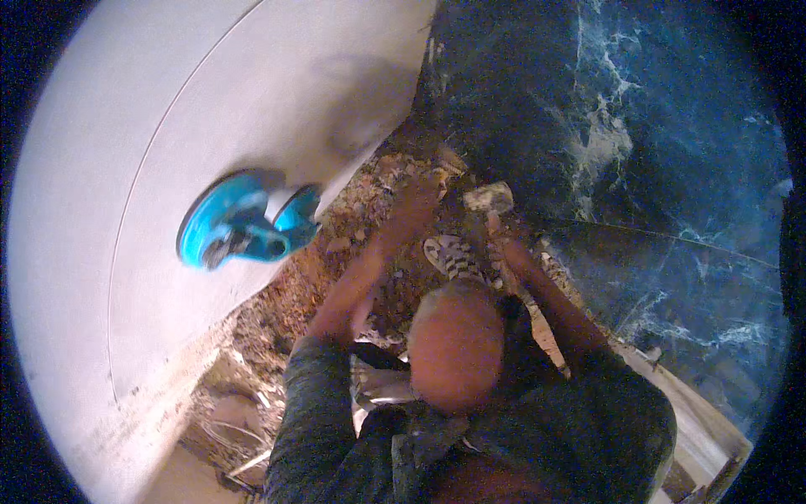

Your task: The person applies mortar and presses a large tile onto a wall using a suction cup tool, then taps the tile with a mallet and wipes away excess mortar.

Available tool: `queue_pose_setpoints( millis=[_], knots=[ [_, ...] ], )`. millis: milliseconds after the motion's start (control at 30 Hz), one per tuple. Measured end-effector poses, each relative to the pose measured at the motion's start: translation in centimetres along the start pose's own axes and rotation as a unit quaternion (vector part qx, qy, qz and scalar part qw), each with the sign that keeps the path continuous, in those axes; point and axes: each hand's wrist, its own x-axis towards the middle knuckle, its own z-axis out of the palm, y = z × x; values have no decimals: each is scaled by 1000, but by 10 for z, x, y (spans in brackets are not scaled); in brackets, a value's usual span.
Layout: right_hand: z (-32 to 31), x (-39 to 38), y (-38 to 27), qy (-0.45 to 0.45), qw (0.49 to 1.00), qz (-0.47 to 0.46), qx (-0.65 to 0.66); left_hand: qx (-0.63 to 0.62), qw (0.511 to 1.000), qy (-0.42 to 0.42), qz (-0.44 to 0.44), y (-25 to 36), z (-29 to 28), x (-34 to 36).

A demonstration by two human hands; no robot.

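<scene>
My right hand (506,244) is closed around the short handle of a mallet with a pale, dusty, blocky head (489,198). That head is beside the edge of the dark blue marbled slab. My left hand (424,195) reaches down to the rubble (357,210) near the corner between the white panel (210,109) and the slab (672,168). Its fingers are dim and blurred, so I cannot make out whether they hold anything. A turquoise suction-cup lifter (231,227) is attached to the white panel, left of my left forearm.
Broken debris fills the gap between panel and slab. My patterned shoe (453,252) stands in it, below my bent knee (457,349). A seam crosses the slab. Board-like pieces (697,428) lie at the lower right, and loose scraps (235,420) at the lower left.
</scene>
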Motion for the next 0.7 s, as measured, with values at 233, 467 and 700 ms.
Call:
queue_pose_setpoints(
  millis=[233,467,700],
  knots=[
    [-23,20,43,83,986,-34,143,146,986,-27,79,-8,60,76],
    [-6,31,47,194,955,-116,192,236,966,-50,95,-15,70,86],
    [89,69,12,193,949,-248,-11,289,955,-13,60,-47,92,78]
  ],
)
